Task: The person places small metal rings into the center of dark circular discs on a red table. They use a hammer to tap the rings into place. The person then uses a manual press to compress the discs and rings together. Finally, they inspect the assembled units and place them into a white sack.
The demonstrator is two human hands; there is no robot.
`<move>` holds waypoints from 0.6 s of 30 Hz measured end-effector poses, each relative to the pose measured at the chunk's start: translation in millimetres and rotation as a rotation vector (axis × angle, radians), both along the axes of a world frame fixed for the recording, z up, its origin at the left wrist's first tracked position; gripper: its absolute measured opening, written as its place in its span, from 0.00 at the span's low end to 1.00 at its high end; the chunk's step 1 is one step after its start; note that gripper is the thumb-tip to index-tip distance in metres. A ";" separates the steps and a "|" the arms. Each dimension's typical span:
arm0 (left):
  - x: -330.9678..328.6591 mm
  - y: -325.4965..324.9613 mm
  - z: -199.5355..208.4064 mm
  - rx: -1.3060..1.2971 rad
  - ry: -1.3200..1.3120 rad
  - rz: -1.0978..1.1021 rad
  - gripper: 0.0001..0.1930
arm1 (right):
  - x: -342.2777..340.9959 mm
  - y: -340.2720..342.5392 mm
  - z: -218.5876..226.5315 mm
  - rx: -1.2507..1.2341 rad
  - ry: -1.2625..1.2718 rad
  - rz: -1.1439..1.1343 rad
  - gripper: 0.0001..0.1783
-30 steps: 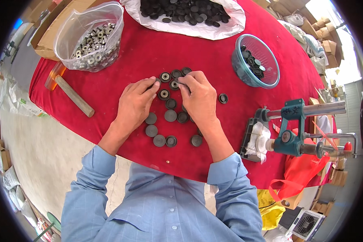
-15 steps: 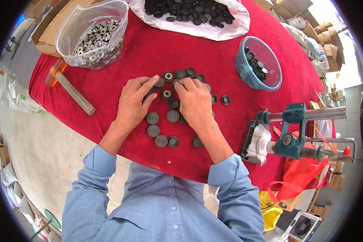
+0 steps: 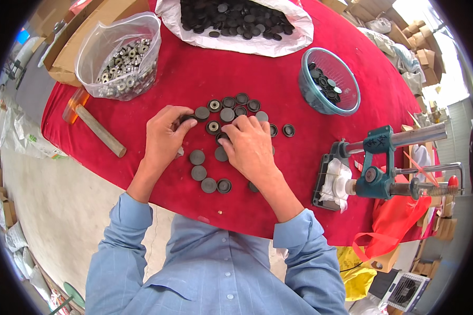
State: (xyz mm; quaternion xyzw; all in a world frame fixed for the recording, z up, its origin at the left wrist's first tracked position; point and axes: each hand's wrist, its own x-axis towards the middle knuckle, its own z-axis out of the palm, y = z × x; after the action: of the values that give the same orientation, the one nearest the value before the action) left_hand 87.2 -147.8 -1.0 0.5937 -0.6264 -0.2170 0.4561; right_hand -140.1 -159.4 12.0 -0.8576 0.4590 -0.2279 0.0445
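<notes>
My left hand [image 3: 163, 134] pinches a black round cap [image 3: 186, 118] between thumb and fingers, at the left of a loose group of similar caps. My right hand [image 3: 251, 147] is bent over the middle of the group, thumb and forefinger closed around a black cap [image 3: 221, 137] and partly hiding it. Above it, two open caps hold metal bearings, an upper bearing [image 3: 214, 105] and a lower bearing [image 3: 213, 127]. Several grey-black caps lie face down, such as a cap [image 3: 197, 157] near my left wrist. Others show their hollow side, like an open cap [image 3: 224, 186].
A clear bag of bearings [image 3: 121, 79] and an orange-headed hammer [image 3: 101, 130] lie at the left. A white sack [image 3: 168, 23] of caps lies at the back. A clear blue bowl [image 3: 328, 79] of caps stands right, beyond a green hand press [image 3: 376, 163]. Red cloth [image 3: 157, 191] covers the table.
My left hand has drawn back left with a cap in its fingers. My right hand has moved nearer, from the upper caps to one in the middle. The view has shifted slightly.
</notes>
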 end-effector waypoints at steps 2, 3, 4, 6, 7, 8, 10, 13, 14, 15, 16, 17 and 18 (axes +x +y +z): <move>-9.2 -7.0 5.6 -0.123 -0.048 -0.063 0.13 | 1.9 -0.1 -9.8 0.038 0.013 -0.017 0.12; -17.0 -9.8 7.6 -0.177 -0.087 -0.101 0.13 | 1.1 -1.6 -11.8 0.055 -0.025 -0.010 0.11; -23.8 -12.4 9.2 -0.231 -0.125 -0.138 0.13 | 0.2 -2.4 -12.2 0.071 -0.008 -0.022 0.11; -28.8 -11.2 1.2 -0.254 -0.222 -0.180 0.12 | 2.9 -2.9 -7.1 0.104 0.020 -0.038 0.11; -28.0 -11.0 -2.9 -0.293 -0.303 -0.193 0.12 | 4.8 -3.1 -6.7 0.114 0.009 -0.032 0.11; -29.0 -11.7 -8.1 -0.334 -0.378 -0.209 0.12 | 4.5 -2.9 -6.7 0.123 0.003 -0.032 0.11; -26.5 -10.2 -13.1 -0.386 -0.475 -0.227 0.11 | 1.7 -5.1 -6.7 0.149 -0.076 -0.034 0.11; -25.6 -2.3 -10.9 -0.372 -0.496 -0.255 0.12 | -5.6 -9.6 -8.2 0.205 -0.341 -0.054 0.11; -24.0 -1.4 -11.1 -0.355 -0.485 -0.275 0.13 | -6.8 -13.1 -5.8 0.216 -0.457 -0.071 0.10; -23.1 -0.4 -10.9 -0.338 -0.475 -0.294 0.14 | -7.9 -17.1 -3.4 0.227 -0.572 -0.087 0.10; -22.6 0.9 -9.5 -0.326 -0.482 -0.295 0.13 | -9.5 -22.0 -1.6 0.197 -0.555 -0.078 0.10; -22.5 2.1 -7.7 -0.315 -0.487 -0.296 0.13 | -11.3 -27.9 0.6 0.167 -0.535 -0.069 0.09; -22.3 3.5 -7.0 -0.304 -0.492 -0.296 0.13 | -11.2 -32.3 3.3 0.137 -0.516 -0.059 0.09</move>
State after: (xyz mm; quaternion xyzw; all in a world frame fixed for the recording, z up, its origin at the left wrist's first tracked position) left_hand 64.9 -144.3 -8.0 0.4561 -0.8225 -0.0351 0.3380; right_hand -151.2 -191.7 15.3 -0.7524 0.4716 -0.4085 0.2111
